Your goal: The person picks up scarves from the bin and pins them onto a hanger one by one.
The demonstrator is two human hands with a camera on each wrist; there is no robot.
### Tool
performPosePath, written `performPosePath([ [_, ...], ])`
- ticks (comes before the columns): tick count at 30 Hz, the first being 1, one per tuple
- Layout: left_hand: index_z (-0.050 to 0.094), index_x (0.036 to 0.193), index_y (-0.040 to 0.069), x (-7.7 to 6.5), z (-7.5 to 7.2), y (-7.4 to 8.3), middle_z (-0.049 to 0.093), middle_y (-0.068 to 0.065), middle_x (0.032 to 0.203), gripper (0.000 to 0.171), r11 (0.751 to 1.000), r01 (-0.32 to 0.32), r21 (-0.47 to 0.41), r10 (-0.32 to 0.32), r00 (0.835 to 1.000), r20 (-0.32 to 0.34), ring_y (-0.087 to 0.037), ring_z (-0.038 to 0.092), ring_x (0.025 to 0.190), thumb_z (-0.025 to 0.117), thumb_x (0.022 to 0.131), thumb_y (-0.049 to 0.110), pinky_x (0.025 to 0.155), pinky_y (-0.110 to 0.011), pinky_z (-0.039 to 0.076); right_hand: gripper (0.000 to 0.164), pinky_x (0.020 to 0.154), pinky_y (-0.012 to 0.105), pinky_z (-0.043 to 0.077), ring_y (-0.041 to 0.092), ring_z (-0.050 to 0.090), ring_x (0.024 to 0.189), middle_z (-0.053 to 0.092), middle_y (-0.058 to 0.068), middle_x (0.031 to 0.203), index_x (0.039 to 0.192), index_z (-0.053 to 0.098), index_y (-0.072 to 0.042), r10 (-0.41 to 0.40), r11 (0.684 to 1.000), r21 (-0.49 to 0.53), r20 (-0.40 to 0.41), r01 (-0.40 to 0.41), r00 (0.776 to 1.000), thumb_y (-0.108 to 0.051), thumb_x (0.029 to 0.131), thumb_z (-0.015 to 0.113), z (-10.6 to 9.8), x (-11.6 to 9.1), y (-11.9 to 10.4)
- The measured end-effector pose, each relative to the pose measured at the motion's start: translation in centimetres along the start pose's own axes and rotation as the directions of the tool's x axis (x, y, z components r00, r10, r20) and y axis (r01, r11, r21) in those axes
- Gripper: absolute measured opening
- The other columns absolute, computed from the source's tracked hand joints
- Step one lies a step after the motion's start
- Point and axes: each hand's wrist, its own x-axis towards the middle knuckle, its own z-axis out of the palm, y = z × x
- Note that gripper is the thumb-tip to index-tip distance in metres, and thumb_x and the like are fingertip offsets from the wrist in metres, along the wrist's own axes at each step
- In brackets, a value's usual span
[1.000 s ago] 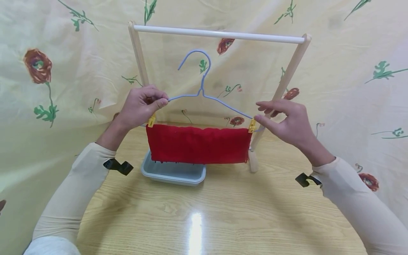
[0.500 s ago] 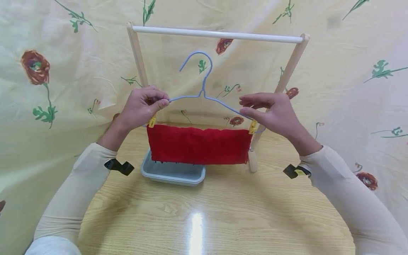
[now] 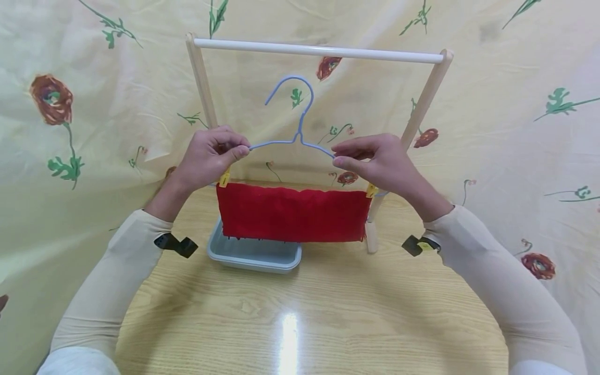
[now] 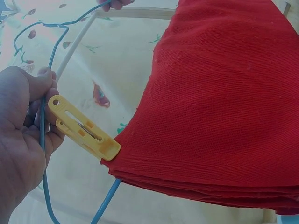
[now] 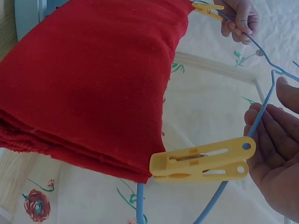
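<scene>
A blue wire hanger [image 3: 299,124] is held up in the head view, its hook pointing upward. A folded red cloth [image 3: 292,213] hangs over its lower bar. Yellow clothespins, a left one [image 3: 224,179] and a right one [image 3: 372,190], clip the cloth's two top corners. My left hand [image 3: 206,156] pinches the hanger's left shoulder. Around the right shoulder my right hand [image 3: 380,160] lies loosely; in the right wrist view the wire [image 5: 261,109] runs across its fingers, the thumb apart from them.
Behind the hanger stands a wooden rack with a white rail [image 3: 319,50]. Below the cloth, a light blue tray [image 3: 255,265] sits on the wood-grain table [image 3: 225,323]. Flowered fabric [image 3: 506,130] covers the back and sides.
My right hand has moved left along the hanger's right shoulder, away from the right clothespin. My left hand, the hanger and the cloth have barely moved.
</scene>
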Motion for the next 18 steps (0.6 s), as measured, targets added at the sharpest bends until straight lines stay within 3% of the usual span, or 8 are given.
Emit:
performPosePath([
  [11,0.077,0.096,-0.004,0.14,0.14,0.05,0.063,-0.008,0.082,0.007,1.0,-0.012,-0.001,0.012,1.0,0.004,-0.017,0.048,0.066,0.075,0.089,-0.003,0.056,-0.021,0.04,0.024,0.069,0.026,0.061,0.017,0.076,0.073,0.078,0.014,0.095,0.115,0.077,-0.002,0.05,0.993,0.104,0.082,-0.059,0.995,-0.01,0.093,0.076,0.6,0.45,-0.03],
  [18,0.077,0.096,-0.004,0.1,0.25,-0.05,0.063,-0.01,0.082,0.008,1.0,-0.006,0.002,0.006,1.0,0.009,-0.016,0.048,0.065,0.075,0.088,-0.004,0.056,-0.021,0.041,0.021,0.068,0.024,0.06,0.016,0.074,0.073,0.077,0.013,0.094,0.113,0.078,-0.002,0.046,0.992,0.112,0.08,-0.055,0.996,-0.006,0.092,0.075,0.71,0.54,0.03],
])
